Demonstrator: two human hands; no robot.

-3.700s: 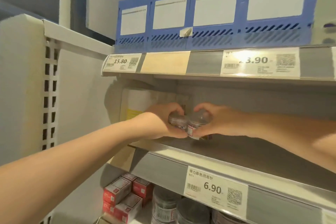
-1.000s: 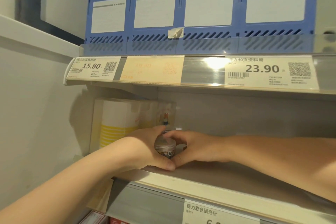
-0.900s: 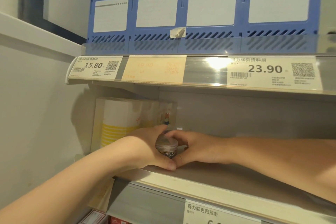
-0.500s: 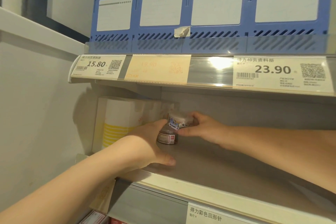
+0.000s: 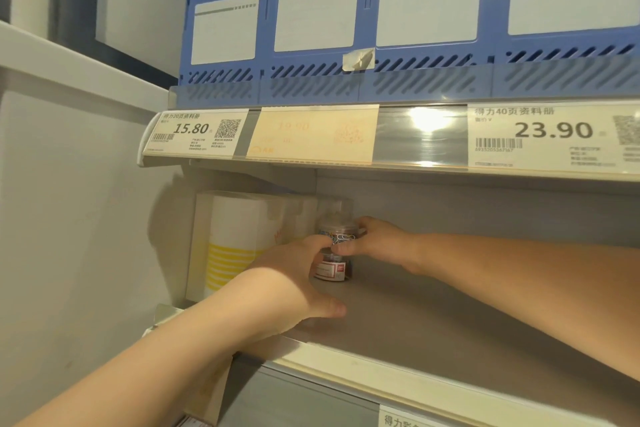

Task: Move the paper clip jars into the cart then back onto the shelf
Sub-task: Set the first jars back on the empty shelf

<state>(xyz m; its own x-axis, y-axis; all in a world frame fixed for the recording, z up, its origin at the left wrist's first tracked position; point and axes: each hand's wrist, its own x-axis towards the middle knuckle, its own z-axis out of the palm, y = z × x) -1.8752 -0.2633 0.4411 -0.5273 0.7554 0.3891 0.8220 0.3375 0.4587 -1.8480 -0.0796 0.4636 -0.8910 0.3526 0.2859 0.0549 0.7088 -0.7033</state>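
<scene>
Two hands partly hide the stack: the left hand (image 5: 294, 282) covers the left side of the lower paper clip jar (image 5: 331, 270), fingertips out of sight behind it, and the thumb of the right hand (image 5: 375, 240) crosses the seam under the upper paper clip jar (image 5: 337, 226). The right hand pinches the upper paper clip jar, thumb in front, fingers behind, the jar just left of its palm. The left fingers curl round the lower paper clip jar, which stands on the shelf (image 5: 433, 319) just right of that palm.
</scene>
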